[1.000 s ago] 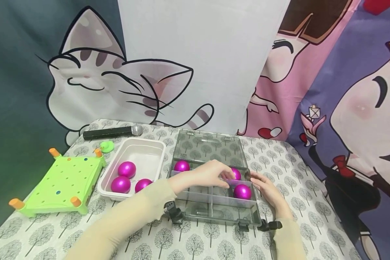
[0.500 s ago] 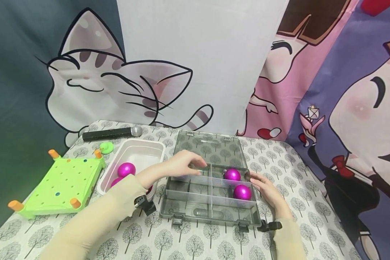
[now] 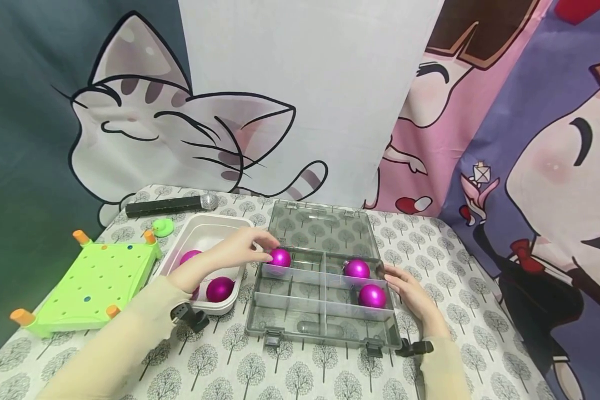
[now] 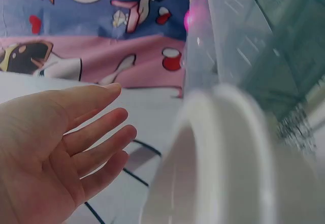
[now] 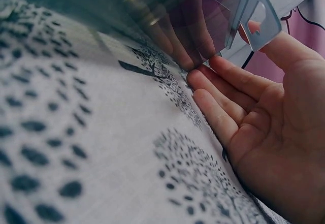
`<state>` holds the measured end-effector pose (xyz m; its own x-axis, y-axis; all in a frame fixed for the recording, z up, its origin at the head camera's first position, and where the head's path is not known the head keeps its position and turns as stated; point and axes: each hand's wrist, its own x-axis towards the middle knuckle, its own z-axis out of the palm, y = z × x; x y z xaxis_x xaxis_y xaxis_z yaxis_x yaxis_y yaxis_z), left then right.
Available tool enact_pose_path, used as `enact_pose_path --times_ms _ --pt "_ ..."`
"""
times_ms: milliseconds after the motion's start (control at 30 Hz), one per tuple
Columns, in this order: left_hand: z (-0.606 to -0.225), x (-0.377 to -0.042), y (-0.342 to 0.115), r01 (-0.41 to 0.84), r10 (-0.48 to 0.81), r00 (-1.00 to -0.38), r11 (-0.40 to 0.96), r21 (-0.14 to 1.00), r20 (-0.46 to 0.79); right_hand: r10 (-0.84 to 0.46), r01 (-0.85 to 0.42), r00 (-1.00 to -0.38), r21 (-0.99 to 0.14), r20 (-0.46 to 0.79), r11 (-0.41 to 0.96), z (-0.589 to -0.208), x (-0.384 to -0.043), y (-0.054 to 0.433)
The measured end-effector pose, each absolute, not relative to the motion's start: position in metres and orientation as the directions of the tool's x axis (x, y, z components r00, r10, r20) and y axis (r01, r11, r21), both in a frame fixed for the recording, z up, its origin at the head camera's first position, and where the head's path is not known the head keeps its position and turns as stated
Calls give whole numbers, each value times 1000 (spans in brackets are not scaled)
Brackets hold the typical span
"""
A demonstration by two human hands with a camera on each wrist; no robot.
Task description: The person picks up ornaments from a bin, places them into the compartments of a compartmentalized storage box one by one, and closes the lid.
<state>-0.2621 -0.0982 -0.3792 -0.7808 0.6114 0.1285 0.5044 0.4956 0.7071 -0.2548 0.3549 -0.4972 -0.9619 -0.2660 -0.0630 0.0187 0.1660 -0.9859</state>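
My left hand (image 3: 242, 247) hovers over the right rim of the white plastic tub (image 3: 240, 219). Nothing is in its palm, and in the left wrist view the fingers (image 4: 109, 132) are loosely extended. Its fingertips overlap a magenta bauble (image 3: 280, 257) in the back-left compartment of the grey see-through divided box (image 3: 285, 319). Two more magenta baubles lie on the box's right side, one at the back (image 3: 357, 269) and one in the middle row (image 3: 372, 296). Against the box's right wall rests my right hand (image 3: 410, 289), fingers nearly straight, thumb by a clear tab (image 5: 264, 23).
Magenta baubles (image 3: 220, 289) lie in the tub, partly hidden by my left forearm. Left of it stands a green pegboard (image 3: 97, 278) with orange legs upward. A green toy duck (image 3: 163, 226) and a black microphone (image 3: 170, 205) lie behind. The box's lid (image 3: 325, 228) lies folded back.
My left hand has drawn back leftward from the bauble at the back right, across the box to the tub's rim. My right hand has stayed at the box's side.
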Motion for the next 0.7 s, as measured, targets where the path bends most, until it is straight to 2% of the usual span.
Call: enact_pose_path --times_ms 167,367,533,700 --pt "-384 -262 -119 463 577 -811 528 712 100 -267 11 -962 -985 -58 174 -498 -254 355" --pt "-387 -263 -141 470 545 -830 571 673 117 -276 11 -959 -986 -58 168 -499 -256 355" --pt "-390 -262 -162 481 517 -842 586 652 156 -288 -1 -957 -990 -39 139 -501 -257 356" --pt "-392 -262 -181 464 510 -851 616 636 127 -308 -15 -951 -995 -16 98 -504 -259 357"
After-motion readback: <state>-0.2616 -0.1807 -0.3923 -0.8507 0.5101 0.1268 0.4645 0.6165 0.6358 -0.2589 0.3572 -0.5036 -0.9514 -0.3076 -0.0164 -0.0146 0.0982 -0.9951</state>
